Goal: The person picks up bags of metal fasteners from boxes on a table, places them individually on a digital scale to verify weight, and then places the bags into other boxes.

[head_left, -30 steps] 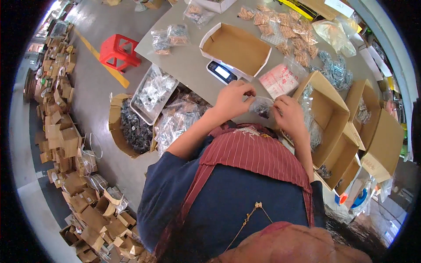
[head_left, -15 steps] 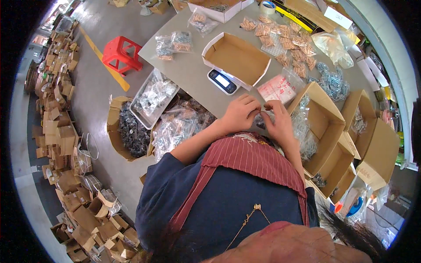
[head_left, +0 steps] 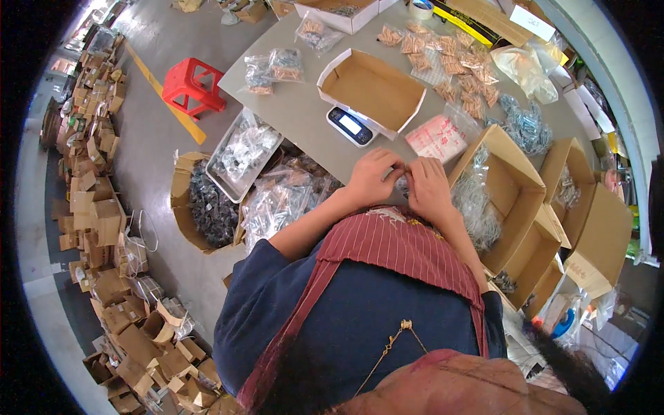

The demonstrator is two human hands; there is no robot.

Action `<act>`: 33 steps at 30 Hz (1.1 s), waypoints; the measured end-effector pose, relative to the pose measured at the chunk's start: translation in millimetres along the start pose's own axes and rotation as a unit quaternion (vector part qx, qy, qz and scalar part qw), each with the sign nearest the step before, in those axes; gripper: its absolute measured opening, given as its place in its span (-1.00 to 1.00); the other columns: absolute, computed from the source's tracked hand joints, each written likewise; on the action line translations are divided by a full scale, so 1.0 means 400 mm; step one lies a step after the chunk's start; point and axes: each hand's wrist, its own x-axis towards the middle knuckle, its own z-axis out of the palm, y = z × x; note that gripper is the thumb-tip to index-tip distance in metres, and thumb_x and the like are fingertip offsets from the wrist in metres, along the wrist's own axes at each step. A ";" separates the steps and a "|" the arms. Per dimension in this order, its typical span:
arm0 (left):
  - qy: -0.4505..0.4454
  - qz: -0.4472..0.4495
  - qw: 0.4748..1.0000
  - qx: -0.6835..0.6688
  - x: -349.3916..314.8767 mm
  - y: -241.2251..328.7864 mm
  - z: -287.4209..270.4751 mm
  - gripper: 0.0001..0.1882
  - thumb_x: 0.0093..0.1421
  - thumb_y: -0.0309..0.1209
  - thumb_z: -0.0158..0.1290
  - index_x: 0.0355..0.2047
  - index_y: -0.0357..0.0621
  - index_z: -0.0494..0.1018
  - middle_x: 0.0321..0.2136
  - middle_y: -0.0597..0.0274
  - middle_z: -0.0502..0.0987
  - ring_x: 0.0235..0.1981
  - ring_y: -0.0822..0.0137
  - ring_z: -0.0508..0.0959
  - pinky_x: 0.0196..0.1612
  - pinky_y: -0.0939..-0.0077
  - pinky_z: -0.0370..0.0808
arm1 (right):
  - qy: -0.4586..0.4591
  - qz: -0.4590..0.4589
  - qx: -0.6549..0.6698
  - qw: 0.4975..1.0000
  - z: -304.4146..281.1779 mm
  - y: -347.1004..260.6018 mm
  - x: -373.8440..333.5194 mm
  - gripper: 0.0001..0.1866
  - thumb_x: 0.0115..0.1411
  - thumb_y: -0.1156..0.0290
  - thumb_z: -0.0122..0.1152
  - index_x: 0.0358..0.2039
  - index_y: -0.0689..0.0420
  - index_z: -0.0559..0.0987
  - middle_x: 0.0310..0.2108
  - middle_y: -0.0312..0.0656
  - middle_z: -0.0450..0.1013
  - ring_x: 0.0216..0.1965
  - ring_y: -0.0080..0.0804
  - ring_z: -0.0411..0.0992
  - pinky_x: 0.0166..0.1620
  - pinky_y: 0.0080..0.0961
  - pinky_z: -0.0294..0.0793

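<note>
My left hand [head_left: 375, 176] and my right hand [head_left: 429, 185] meet at the near edge of the table, just above my apron. Thumbs and fingers of both are pinched together at the top of what looks like a small clear plastic bag [head_left: 401, 184]. Most of it is hidden behind the fingers, and its contents are too small to tell. Beyond my hands stands a small scale [head_left: 351, 127] with a lit display, beside an open cardboard tray [head_left: 373, 90]. A stack of red-and-white plastic bags [head_left: 437, 138] lies just past my right hand.
Cardboard boxes [head_left: 508, 187] with clear bags and metal parts stand at the right. Bags of wooden dowels [head_left: 456, 62] and bagged screws [head_left: 526, 128] lie farther back. Left of the table are a metal tray [head_left: 242, 155], a box of black parts [head_left: 211, 207] and a red stool [head_left: 194, 86].
My right hand has turned, its fingers closing in toward the left hand's fingertips. The dark contents of the small bag, seen before between my hands, are now mostly covered.
</note>
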 end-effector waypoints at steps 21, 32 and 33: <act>-0.019 -0.094 0.995 -0.006 0.002 -0.069 -0.034 -0.90 0.07 -0.47 0.15 -0.39 -0.19 0.49 -0.44 0.09 0.54 -0.35 0.07 0.54 -0.28 0.25 0.48 | -0.030 -0.009 0.024 0.999 -0.113 0.034 -0.106 -0.82 -0.07 0.55 0.20 -0.44 0.18 0.40 -0.43 -0.08 0.34 -0.32 -0.08 0.37 -0.14 -0.24 0.37; -0.083 -0.297 0.917 -0.252 -0.022 -0.083 -0.035 -0.73 0.14 -0.40 0.18 -0.18 -0.24 0.46 -0.29 0.23 0.56 -0.21 0.37 0.54 -0.12 0.42 0.48 | -0.042 0.145 0.241 0.959 -0.122 0.017 -0.128 -0.90 0.18 0.53 0.11 -0.29 0.24 0.46 -0.36 -0.15 0.43 -0.30 -0.22 0.43 -0.18 -0.43 0.39; -0.092 -0.310 0.883 -0.340 -0.025 -0.083 -0.035 -0.67 0.16 -0.41 0.17 -0.08 -0.20 0.44 -0.22 0.26 0.54 -0.14 0.42 0.50 -0.07 0.45 0.45 | -0.046 0.204 0.332 0.920 -0.122 0.016 -0.124 -0.90 0.23 0.51 0.08 -0.26 0.24 0.47 -0.35 -0.23 0.43 -0.30 -0.37 0.42 -0.19 -0.50 0.38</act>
